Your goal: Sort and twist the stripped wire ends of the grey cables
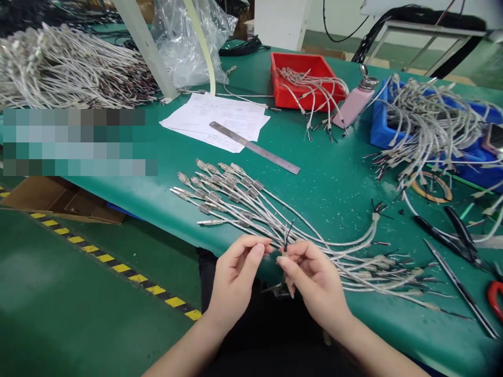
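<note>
My right hand (312, 280) pinches a USB cable near its stripped end (285, 251), whose thin dark wires fan upward from the fingertips. Just left of it, my left hand (239, 277) is curled, thumb and fingers drawn together close to those wires. Whatever it may hold is too small to make out. Behind both hands lies a bundle of whitish USB cables (271, 209) on the green table. Their plugs point to the far left, and their bared wire ends (408, 275) spread to the right.
A steel ruler (255, 148) lies partly over paper sheets (196, 120). Farther back are a red bin (285, 94), a pink bottle (353, 104) and a blue bin (379, 123) of cables. Black-handled pliers (451, 235), tweezers (459, 288) and a tape roll (448, 193) lie right.
</note>
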`<state>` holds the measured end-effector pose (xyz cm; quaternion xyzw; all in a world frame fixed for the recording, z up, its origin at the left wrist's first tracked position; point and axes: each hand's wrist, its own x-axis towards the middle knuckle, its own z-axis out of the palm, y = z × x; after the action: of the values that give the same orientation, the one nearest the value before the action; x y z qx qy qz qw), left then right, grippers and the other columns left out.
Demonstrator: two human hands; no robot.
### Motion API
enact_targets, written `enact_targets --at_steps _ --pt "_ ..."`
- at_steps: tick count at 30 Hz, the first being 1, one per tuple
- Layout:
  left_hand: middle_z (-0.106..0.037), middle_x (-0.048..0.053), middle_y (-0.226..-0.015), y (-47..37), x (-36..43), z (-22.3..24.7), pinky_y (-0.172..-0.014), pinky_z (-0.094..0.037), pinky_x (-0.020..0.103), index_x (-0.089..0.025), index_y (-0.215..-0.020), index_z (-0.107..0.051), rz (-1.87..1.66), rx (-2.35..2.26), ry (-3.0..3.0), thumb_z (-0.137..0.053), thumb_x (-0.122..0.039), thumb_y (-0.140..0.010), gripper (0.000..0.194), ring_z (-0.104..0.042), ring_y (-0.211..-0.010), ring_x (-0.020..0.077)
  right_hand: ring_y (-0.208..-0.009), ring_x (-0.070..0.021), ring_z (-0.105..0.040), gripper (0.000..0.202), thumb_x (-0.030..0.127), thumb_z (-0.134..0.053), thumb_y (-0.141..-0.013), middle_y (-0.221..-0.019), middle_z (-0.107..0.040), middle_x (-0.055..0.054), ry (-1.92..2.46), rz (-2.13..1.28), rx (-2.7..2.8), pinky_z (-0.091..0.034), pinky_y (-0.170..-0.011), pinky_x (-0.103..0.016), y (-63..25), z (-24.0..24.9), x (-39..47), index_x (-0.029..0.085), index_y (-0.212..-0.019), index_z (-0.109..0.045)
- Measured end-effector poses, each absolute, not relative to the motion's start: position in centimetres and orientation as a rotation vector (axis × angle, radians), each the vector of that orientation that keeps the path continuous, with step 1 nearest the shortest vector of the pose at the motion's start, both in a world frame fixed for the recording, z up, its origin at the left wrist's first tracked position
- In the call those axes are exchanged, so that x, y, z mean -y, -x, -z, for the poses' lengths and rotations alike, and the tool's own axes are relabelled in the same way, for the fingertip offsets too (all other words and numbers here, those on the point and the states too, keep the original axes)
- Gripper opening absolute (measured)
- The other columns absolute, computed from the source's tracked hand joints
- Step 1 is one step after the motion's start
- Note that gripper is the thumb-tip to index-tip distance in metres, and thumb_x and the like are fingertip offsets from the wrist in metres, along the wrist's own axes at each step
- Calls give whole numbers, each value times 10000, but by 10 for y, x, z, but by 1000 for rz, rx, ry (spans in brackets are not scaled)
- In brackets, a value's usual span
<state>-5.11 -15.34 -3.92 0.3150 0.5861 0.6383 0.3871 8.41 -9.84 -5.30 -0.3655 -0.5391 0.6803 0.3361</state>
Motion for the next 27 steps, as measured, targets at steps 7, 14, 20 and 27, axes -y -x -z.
enact_targets --at_steps 7,14,20,27 --pt "-649 18 -839 53 158 36 -706 -464 207 -209 -904 -707 -1597 -1427 -822 -601 -200 -895 106 -580 -742 124 -501 -69 -478 213 352 -670 -905 -752 -529 13 944 -1678 1515 -407 -427 -173 -83 59 99 181 -923 -543" --pt "-640 34 -841 107 196 44 -669 -451 243 -196 -861 -712 -1054 -1371 -1035 -557 -261 -922 179 -575 -697 135 -475 -74 -481 262 390 -682 -893 -696 -529 25 979 -1704 1456 -393 -427 -187 -83 54 97 175 -920 -535" --pt "-599 61 -1258 92 219 104 -914 -461 315 -275 -1228 -623 -774 -1483 -1087 -615 -338 -869 365 -551 -1111 234 -410 -61 -465 322 442 -689 -881 -650 -526 38 1026 -1800 1362 -366 -383 -166 -83 50 94 167 -895 -522" --pt "-683 79 -1038 57 211 167 -973 -417 348 -204 -879 -734 -834 -1490 -1042 -566 -429 -889 281 -584 -1050 246 -415 -67 -476 363 465 -717 -849 -703 -561 8 1020 -1864 1296 -386 -382 -171 -86 51 93 161 -906 -526"
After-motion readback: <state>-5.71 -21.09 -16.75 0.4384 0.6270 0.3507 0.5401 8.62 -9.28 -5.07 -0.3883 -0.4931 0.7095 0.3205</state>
